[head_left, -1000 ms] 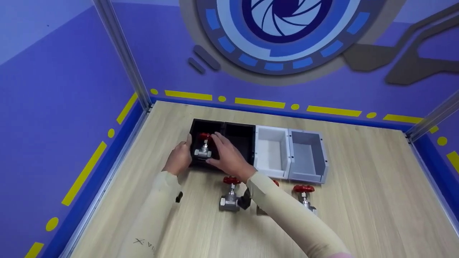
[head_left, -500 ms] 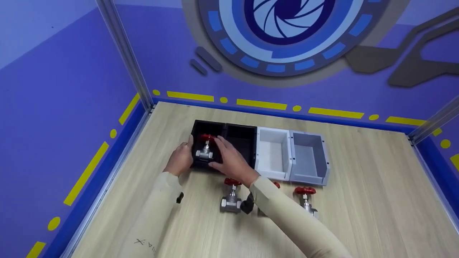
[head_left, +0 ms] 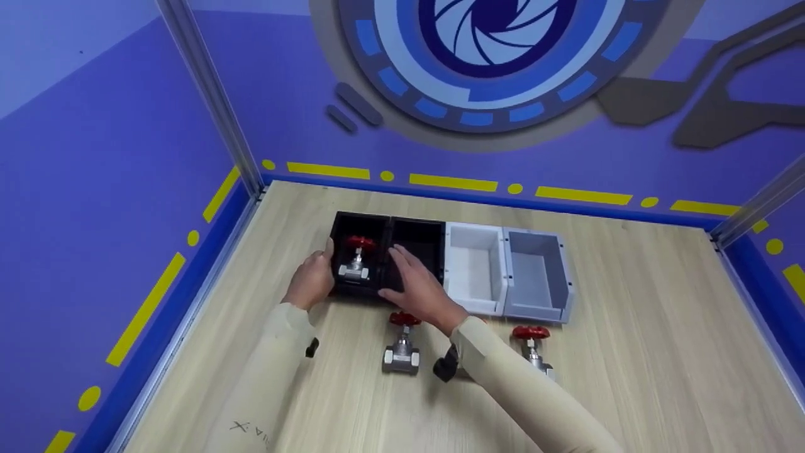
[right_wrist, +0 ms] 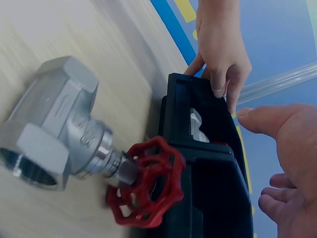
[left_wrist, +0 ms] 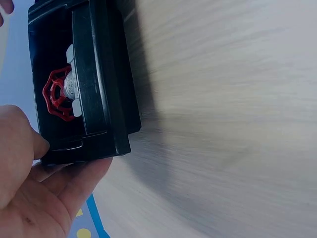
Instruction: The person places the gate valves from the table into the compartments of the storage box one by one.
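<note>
The left hand [head_left: 312,280] is gripping the outer side of the left black bin [left_wrist: 115,89], its thumb lying at the rim while its fingers are bending against the outside wall. Inside that bin a metal valve [head_left: 355,267] is sitting close to the front wall, its red handwheel [head_left: 360,243] showing toward the back, and neither hand is touching it. The right hand [head_left: 420,290] is hovering over the second black bin [head_left: 418,236], its fingers reaching out loosely, its thumb standing apart from them, and it is holding nothing; whether it is brushing the bin, I cannot tell. A white bin [head_left: 473,270] and a grey bin [head_left: 531,277] are continuing the row to the right, all four standing side by side on the wooden table [head_left: 635,352]. In front of the row, another valve [head_left: 401,358] is resting on the table near the right wrist, and a further valve [head_left: 532,352] is resting beyond the right sleeve [head_left: 522,377], which is partly covering it. Patterned blue and purple walls [head_left: 126,189] are rising behind and beside the table
</note>
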A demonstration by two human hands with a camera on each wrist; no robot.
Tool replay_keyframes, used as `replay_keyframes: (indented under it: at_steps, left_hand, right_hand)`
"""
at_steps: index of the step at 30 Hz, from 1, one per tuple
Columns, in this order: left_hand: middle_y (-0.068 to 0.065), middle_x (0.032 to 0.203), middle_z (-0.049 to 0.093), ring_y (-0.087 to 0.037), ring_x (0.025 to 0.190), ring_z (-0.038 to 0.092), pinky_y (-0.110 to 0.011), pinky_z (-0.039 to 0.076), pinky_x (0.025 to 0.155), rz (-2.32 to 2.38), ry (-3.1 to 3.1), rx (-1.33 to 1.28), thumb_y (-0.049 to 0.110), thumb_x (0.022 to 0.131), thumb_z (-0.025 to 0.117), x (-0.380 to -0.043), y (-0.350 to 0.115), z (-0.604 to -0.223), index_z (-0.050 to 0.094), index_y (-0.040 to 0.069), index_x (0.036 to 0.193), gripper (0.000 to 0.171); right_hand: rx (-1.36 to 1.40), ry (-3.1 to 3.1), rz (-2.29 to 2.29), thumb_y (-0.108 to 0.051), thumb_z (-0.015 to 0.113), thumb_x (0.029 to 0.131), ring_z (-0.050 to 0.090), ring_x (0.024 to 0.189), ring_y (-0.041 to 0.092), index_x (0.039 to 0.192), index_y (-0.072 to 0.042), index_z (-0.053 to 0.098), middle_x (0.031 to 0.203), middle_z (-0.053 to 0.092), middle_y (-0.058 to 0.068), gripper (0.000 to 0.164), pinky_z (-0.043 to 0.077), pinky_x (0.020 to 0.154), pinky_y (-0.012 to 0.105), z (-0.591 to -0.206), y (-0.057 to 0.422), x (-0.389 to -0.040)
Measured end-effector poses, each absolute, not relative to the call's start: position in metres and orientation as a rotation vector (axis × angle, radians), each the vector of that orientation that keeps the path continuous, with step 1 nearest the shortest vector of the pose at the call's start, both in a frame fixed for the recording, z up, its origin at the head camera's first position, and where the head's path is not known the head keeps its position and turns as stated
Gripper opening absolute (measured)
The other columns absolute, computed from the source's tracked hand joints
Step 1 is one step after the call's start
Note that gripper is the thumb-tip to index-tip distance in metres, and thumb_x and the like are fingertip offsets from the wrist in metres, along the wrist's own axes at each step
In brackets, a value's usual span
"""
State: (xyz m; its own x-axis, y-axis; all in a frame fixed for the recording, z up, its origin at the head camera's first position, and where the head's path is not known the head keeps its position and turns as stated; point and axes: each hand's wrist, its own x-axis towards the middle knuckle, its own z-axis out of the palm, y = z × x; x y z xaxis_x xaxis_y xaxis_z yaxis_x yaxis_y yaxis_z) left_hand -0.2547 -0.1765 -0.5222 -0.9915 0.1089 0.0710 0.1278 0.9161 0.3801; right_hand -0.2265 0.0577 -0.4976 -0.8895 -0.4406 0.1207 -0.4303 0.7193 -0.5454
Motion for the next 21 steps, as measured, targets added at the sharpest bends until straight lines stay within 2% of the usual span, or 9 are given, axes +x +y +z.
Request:
replay_keyframes:
  at_steps: [4, 7, 12, 16, 21]
  left_hand:
    - [-0.022, 0.103, 0.059, -0.034, 0.084, 0.060, -0.044, 0.049, 0.073, -0.607, -3.014, -0.179, 0.002, 0.088, 0.042, -0.256, -0.173, -0.518, 0.031, 0.001, 0.141, 0.054]
    - [-0.023, 0.117, 0.054, -0.035, 0.097, 0.059, -0.045, 0.049, 0.080, -0.601, -2.991, -0.184, 0.007, 0.089, 0.045, -0.257, -0.169, -0.513, 0.037, -0.001, 0.138, 0.050]
    - [-0.023, 0.133, 0.043, -0.035, 0.119, 0.047, -0.046, 0.043, 0.093, -0.563, -2.895, -0.202, 0.012, 0.087, 0.054, -0.261, -0.161, -0.508, 0.043, -0.004, 0.133, 0.050]
    - [-0.023, 0.132, 0.045, -0.035, 0.121, 0.044, -0.045, 0.040, 0.097, -0.578, -2.790, -0.281, 0.012, 0.086, 0.057, -0.264, -0.153, -0.506, 0.044, -0.003, 0.133, 0.050]
    - [-0.014, 0.133, 0.048, -0.027, 0.120, 0.049, -0.040, 0.042, 0.097, -0.673, -2.806, -0.367, 0.016, 0.091, 0.050, -0.264, -0.139, -0.502, 0.040, 0.004, 0.138, 0.049]
  right_hand:
    - [-0.733, 2.898, -0.914, -0.041, 0.065, 0.081, 0.031, 0.135, 0.025, 0.144, -0.012, 0.026, 0.150, 0.026, 0.011, 0.080, 0.037, 0.103, 0.041, -0.503, 0.065, -0.223]
    - [-0.727, 2.902, -0.921, -0.040, 0.066, 0.081, 0.032, 0.135, 0.025, 0.144, -0.010, 0.028, 0.149, 0.027, 0.011, 0.079, 0.036, 0.103, 0.041, -0.506, 0.070, -0.220]
    - [-0.726, 2.888, -0.924, -0.040, 0.064, 0.082, 0.031, 0.135, 0.025, 0.144, -0.010, 0.026, 0.150, 0.026, 0.010, 0.079, 0.035, 0.104, 0.042, -0.509, 0.075, -0.216]
    - [-0.709, 2.870, -0.917, -0.042, 0.063, 0.083, 0.029, 0.136, 0.025, 0.146, -0.014, 0.023, 0.151, 0.024, 0.009, 0.079, 0.034, 0.105, 0.042, -0.507, 0.077, -0.212]
    - [-0.700, 2.879, -0.920, -0.043, 0.062, 0.083, 0.031, 0.135, 0.022, 0.145, -0.015, 0.025, 0.150, 0.026, 0.009, 0.077, 0.035, 0.105, 0.040, -0.507, 0.081, -0.208]
